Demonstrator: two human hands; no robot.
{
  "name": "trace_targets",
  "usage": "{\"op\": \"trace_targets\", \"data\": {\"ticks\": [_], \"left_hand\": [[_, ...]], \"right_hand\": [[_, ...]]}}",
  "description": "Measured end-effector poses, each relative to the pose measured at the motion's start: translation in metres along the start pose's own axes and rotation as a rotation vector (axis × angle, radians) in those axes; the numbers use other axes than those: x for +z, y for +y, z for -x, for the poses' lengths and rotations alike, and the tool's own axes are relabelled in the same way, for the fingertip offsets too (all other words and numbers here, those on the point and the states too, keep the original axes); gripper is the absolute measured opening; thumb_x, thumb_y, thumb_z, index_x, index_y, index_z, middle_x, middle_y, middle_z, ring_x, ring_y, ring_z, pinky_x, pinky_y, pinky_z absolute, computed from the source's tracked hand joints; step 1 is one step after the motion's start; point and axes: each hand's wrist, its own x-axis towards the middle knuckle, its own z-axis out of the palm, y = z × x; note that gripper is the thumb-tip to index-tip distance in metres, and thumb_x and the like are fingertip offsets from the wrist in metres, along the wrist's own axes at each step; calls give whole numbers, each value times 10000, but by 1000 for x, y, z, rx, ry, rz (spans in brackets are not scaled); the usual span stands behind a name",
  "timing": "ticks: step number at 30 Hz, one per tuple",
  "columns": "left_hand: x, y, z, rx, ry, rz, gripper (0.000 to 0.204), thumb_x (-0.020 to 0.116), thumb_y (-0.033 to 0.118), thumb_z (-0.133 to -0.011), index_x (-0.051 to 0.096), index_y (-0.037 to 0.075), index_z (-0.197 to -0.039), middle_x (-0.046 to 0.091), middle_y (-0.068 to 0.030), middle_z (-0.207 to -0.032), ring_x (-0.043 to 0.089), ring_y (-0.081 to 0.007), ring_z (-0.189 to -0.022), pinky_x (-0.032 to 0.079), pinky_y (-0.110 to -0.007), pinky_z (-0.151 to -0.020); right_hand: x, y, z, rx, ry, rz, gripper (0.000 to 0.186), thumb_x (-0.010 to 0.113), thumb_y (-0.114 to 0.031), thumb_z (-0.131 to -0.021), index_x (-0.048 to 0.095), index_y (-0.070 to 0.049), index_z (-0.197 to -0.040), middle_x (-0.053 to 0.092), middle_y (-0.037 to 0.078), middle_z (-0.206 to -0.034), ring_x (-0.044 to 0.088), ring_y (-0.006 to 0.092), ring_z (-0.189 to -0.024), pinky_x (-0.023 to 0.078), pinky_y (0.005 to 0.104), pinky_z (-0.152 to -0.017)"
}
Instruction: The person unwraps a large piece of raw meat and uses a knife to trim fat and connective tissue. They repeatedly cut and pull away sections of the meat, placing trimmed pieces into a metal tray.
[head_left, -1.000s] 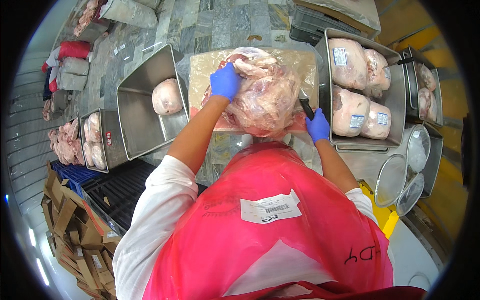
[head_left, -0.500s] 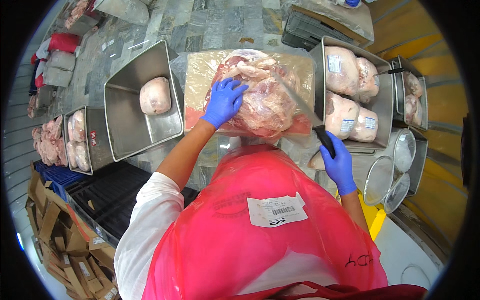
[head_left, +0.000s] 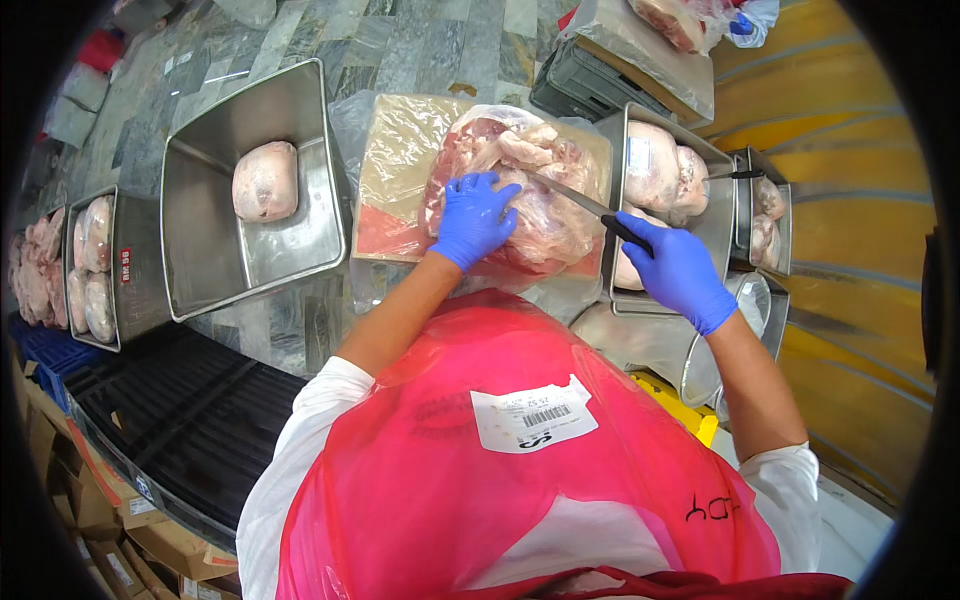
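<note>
A large piece of raw meat (head_left: 560,225), pink and red with pale fat, lies on a plastic-covered board (head_left: 385,165) in front of me. My left hand (head_left: 475,222), in a blue glove, rests on the meat's near left part with its fingers spread. In my right hand (head_left: 685,275), also gloved in blue, is the black handle of a long knife (head_left: 572,193). The blade points left and away over the meat's upper middle, its tip at a pale fold. How deep the tip sits, I cannot tell.
Left of the board, a metal tub (head_left: 310,255) holds one wrapped piece of meat (head_left: 266,182). Another metal tub (head_left: 715,150) with several wrapped pieces adjoins the board's right side. A black slatted pallet (head_left: 190,420) lies lower left. A grey crate (head_left: 600,85) stands beyond, at upper right.
My right hand has moved up and forward, bringing the knife from the meat's right side over its top. My left hand stays on the meat, fingers more spread. The whole view has shifted.
</note>
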Motion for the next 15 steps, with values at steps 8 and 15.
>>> {"op": "trace_targets", "data": {"ticks": [8, 15], "left_hand": [[1, 6, -9, -189, -48, 60, 326, 661, 281, -853, 706, 188, -1163, 607, -101, -1083, 558, -310, -1015, 410, -489, -851], [3, 6, -6, -172, -1, 86, 329, 645, 214, -833, 711, 191, -1155, 616, -84, -1062, 562, -308, -1007, 407, -480, -848]], "right_hand": [[-47, -39, -50, -21, -150, 223, 340, 641, -232, -922, 699, -202, -1255, 702, 185, -869, 673, 395, -798, 538, 490, -711], [-76, -37, -86, -37, -300, 271, 327, 650, -237, -914, 705, -198, -1234, 724, 159, -915, 689, 372, -826, 557, 468, -745]]}}
